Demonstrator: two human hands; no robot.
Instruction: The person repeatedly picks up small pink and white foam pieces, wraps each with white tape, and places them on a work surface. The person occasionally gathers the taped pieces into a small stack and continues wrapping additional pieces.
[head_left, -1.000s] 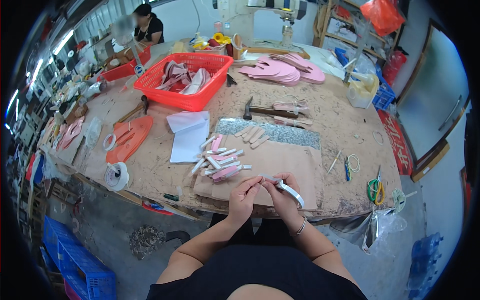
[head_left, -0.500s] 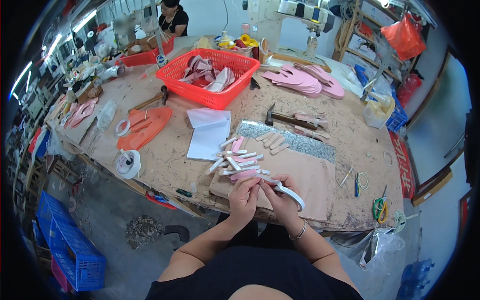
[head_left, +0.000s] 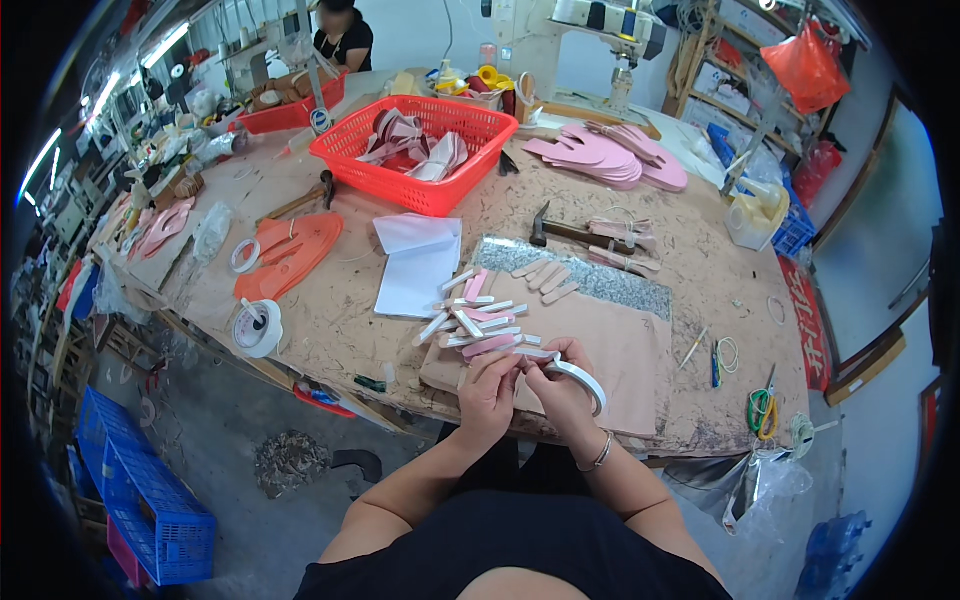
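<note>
White tape roll (head_left: 592,384) sits in the narrow grip of the right hand (head_left: 562,396), above the near edge of the desk (head_left: 715,415), its long curve slanting right and bodyward. Left hand (head_left: 486,396) is farther, on the roll's left; whether its grip holds anything, I cannot tell.

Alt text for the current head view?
A person's left hand and right hand are close together over a cluttered workbench, the right holding a white tape roll. Just beyond lie pink and white strips; farther back, a red basket holds pink pieces.
</note>
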